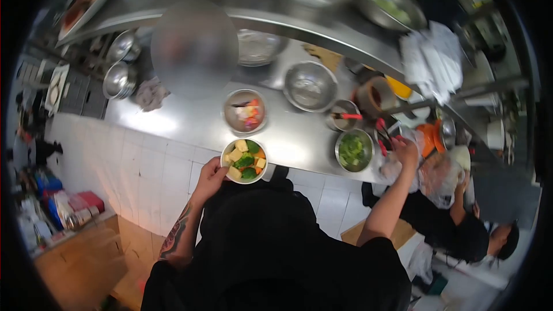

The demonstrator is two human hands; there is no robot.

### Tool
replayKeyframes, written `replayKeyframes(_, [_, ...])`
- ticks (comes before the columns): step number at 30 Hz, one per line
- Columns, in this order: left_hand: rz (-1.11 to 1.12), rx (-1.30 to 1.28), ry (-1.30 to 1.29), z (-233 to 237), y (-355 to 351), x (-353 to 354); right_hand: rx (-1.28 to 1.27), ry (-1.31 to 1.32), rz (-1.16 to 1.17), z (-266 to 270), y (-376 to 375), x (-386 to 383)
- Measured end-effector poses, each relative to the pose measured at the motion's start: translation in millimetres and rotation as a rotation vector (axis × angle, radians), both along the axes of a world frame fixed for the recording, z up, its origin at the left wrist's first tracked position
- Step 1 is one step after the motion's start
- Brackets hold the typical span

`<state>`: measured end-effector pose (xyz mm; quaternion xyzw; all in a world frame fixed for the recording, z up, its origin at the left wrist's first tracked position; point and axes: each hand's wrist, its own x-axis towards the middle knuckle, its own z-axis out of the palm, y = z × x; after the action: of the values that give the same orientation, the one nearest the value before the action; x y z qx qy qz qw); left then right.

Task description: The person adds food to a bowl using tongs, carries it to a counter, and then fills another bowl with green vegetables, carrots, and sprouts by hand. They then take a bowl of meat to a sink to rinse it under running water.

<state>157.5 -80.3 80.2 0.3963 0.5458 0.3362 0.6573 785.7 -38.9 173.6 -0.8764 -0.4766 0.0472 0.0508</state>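
Note:
My left hand [211,177] grips the rim of a small steel bowl [227,163] filled with pale cubes, green broccoli pieces and orange bits, at the front edge of the steel counter [173,121]. My right hand [405,151] reaches to the right, its fingers on a clear plastic bag [391,168] beside a steel bowl of chopped greens [353,151]. Whether the fingers grip the bag is hard to tell through the blur.
Further back stand a steel bowl with pink and white pieces [245,110], an empty steel bowl [310,86], a small pot with a red-handled tool [344,116] and a tape roll [374,95]. A second person [461,224] in black works at right. A shelf [288,20] above carries large bowls.

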Motion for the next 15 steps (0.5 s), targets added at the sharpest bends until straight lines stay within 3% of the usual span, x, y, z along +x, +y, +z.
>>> replayKeyframes(3, [0.044,0.085,0.039,10.1,3.0,-56.7,0.141,-0.174,-0.162,-2.0,-14.8,4.5])
replayKeyframes(5, [0.121,0.123,0.028,23.0,1.6,-98.1,0.273,-0.211,-0.198,43.0,-18.3,-75.4])
replayKeyframes(6, [0.149,0.124,0.033,13.8,-1.1,-122.5,0.277,-0.203,-0.17,39.3,-15.3,-105.5])
replayKeyframes(8, [0.258,0.394,0.146,-11.4,-3.8,-174.9,0.673,0.131,0.033,30.4,-2.9,-168.0])
replayKeyframes(9, [0.306,0.439,0.149,-10.0,-4.6,-199.0,0.674,0.146,0.057,23.3,8.9,-213.7])
replayKeyframes(11, [0.376,0.438,0.177,-14.4,-15.7,-255.9,0.634,0.576,0.281,8.8,35.2,-334.4])
replayKeyframes(12, [0.406,0.432,0.193,-13.6,-19.2,-284.5,0.445,0.526,0.255,8.1,44.9,-399.9])
replayKeyframes(13, [0.467,0.375,0.176,-12.4,-27.1,-311.6,0.414,0.444,0.427,-22.8,53.7,-439.3])
replayKeyframes(14, [0.477,0.391,0.176,-6.3,-36.2,-341.0,0.215,0.412,0.607,8.3,55.6,-513.9])
replayKeyframes(15, [0.545,0.302,0.126,-1.2,-47.6,-370.3,0.147,0.519,0.703,-15.9,58.1,-550.1])
